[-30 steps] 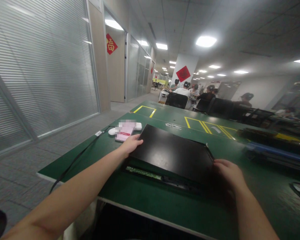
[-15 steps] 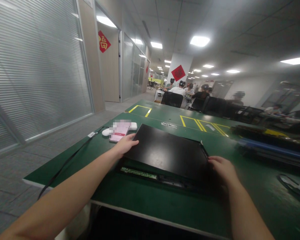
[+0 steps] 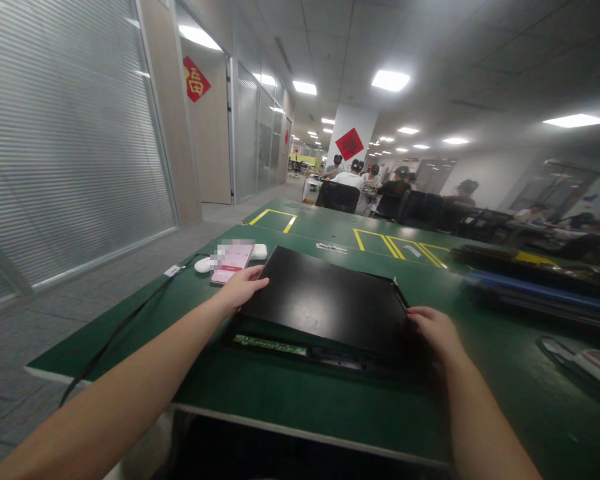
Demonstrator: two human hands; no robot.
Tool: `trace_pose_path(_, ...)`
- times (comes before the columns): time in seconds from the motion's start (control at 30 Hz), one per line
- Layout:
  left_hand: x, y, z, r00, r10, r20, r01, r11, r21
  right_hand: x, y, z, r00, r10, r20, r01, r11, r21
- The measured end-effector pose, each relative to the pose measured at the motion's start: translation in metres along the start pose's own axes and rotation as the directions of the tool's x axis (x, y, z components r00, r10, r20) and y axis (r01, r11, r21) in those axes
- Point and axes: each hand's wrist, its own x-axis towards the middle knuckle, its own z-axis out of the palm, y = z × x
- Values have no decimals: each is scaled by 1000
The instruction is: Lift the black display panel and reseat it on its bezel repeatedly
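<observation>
A flat black panel (image 3: 325, 300) lies tilted over a device on the green table (image 3: 290, 393); a green circuit strip (image 3: 270, 345) shows under its near edge. My left hand (image 3: 240, 288) grips the panel's left edge, fingers curled over it. The panel's right near corner is held by my right hand (image 3: 433, 331), its fingers closed on the edge.
A pink phone (image 3: 231, 262) and a white object (image 3: 203, 265) lie left of the panel, with a black cable (image 3: 130, 320) running off the table edge. Long dark and blue devices (image 3: 530, 287) lie at the right. Seated people (image 3: 353, 183) work at the far tables.
The view has shifted slightly, so everything sits a little further left and higher. Both hands keep the same grip on the panel.
</observation>
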Motion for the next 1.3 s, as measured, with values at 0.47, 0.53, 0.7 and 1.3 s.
trace_pose_path(0.47, 14, -16, -6, 962, 256, -91, -167, 822, 544, 10, 14, 1, 999, -35, 7, 36, 997, -63)
trace_pose_path(0.53, 14, -18, -6, 967, 244, -75, -167, 827, 538, 11, 15, 2, 1000, -26, 7, 27, 998, -56)
trace_pose_path(0.7, 18, -21, -6, 961, 260, -95, -163, 809, 564, 10, 14, 2, 1000, -17, 25, 18, 1000, -16)
trace_pose_path(1.3, 18, -23, -7, 981, 115, -157, -81, 974, 211, 2, 4, 0, 1000, 29, 3, -29, 1000, -13)
